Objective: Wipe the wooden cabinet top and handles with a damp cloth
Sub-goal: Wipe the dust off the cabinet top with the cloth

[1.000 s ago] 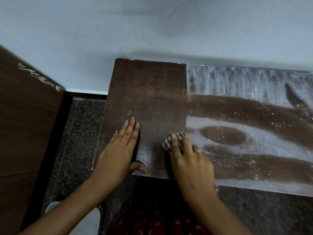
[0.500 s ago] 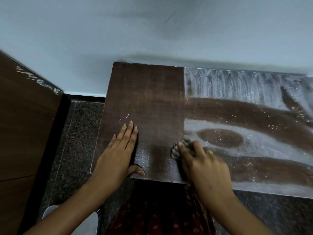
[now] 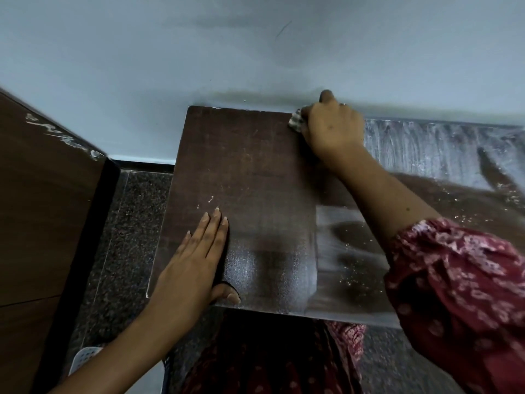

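The dark wooden cabinet top (image 3: 250, 172) fills the middle of the view; its left part is clean brown, its right part is smeared with white dust. My right hand (image 3: 332, 129) is at the back edge against the wall, closed on a small striped cloth (image 3: 295, 124) that peeks out to the left of the fingers. My left hand (image 3: 196, 260) lies flat, fingers together, on the front left part of the top with the thumb hooked over the front edge. No cabinet handles are in view.
A pale blue wall (image 3: 255, 52) runs right behind the cabinet. A taller brown wooden unit (image 3: 42, 209) stands at the left, with a strip of dark speckled floor (image 3: 125, 237) between. A white perforated basket (image 3: 85, 358) sits on the floor at bottom left.
My right hand has carried the cloth from the front of the top up to the back edge by the wall, leaving a wiped strip. The left hand has stayed put.
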`<move>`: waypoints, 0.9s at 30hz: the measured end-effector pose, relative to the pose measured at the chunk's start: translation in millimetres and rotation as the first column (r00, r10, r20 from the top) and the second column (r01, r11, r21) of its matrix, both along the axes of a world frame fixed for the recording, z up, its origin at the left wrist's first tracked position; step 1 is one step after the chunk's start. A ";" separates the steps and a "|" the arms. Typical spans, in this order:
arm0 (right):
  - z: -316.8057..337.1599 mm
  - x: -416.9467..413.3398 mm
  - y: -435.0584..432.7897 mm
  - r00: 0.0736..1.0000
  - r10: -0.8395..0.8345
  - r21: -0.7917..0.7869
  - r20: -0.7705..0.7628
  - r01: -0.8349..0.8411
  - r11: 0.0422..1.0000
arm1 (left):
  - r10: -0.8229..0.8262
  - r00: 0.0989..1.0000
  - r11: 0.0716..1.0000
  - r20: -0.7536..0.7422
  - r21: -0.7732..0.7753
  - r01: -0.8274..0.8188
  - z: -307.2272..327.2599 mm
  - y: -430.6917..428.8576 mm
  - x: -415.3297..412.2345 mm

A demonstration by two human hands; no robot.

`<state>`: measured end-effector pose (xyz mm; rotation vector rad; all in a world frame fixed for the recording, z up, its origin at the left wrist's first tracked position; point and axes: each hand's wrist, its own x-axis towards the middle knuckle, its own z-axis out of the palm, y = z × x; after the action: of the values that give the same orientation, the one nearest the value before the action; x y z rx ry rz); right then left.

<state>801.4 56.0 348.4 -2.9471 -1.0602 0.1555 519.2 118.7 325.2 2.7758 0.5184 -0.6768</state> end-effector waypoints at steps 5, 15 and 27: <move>-2.9 -8.0 -8.9 0.999 -0.029 0.024 0.021 0.028 0.999 | 0.010 1.000 1.000 0.008 -0.025 -0.010 -0.2 0.3 0.5; -2.4 -131.3 -92.4 1.000 0.015 -0.086 0.002 -0.014 0.996 | 0.025 1.000 0.999 0.018 -0.028 -0.024 0.8 -1.1 2.3; 5.4 -239.3 -158.6 0.999 -0.024 -0.096 -0.045 0.020 0.995 | -0.134 0.982 0.987 0.132 -0.065 0.144 -3.5 -41.4 15.2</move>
<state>562.1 -102.6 353.8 -3.0216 -1.0432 0.2798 534.3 77.2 321.6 2.7801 0.2700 -0.5309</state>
